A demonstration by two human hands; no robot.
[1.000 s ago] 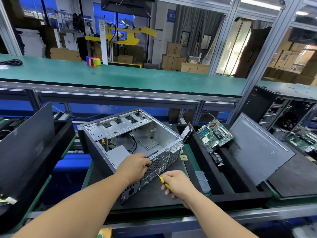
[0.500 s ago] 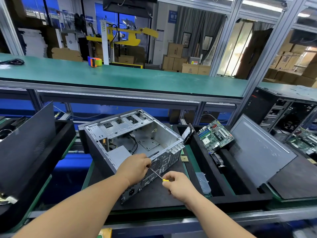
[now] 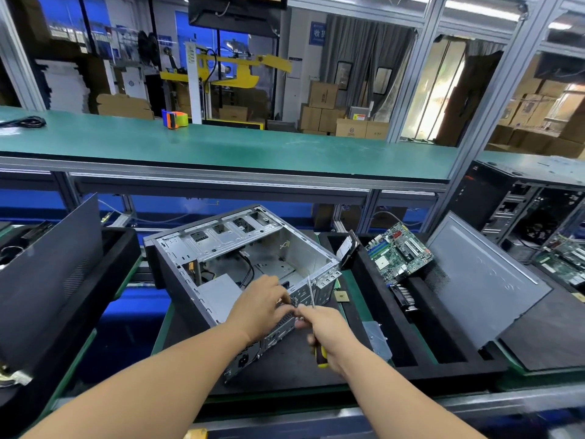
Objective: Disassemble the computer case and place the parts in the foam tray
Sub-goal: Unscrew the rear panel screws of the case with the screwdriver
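Working from the head view, I see the open grey steel computer case point(image 3: 240, 274) lying on its side on the dark mat at the near centre, just left of the black foam tray point(image 3: 380, 299). A green motherboard point(image 3: 399, 255) already leans in the tray's far end, and a grey side panel point(image 3: 481, 280) is propped against the tray's right side.

My right hand point(image 3: 329, 334) is clenched around a yellow-and-black-handled screwdriver point(image 3: 313, 308), its steel shaft pointing up and away along the case's perforated rear panel. My left hand point(image 3: 262, 307) sits at that same rear panel with fingers curled; they seem to pinch something small there, perhaps a screw, but I cannot tell for certain.

I judge the case to be stiff, fairly heavy sheet metal with sharp stamped edges, so it should be steadied by its folded frame rails, not the thin perforated grille. A silver power supply box point(image 3: 218, 294) with black cables remains inside at the near-left corner; it looks dense, and I would lift it by its body, never by the wires.
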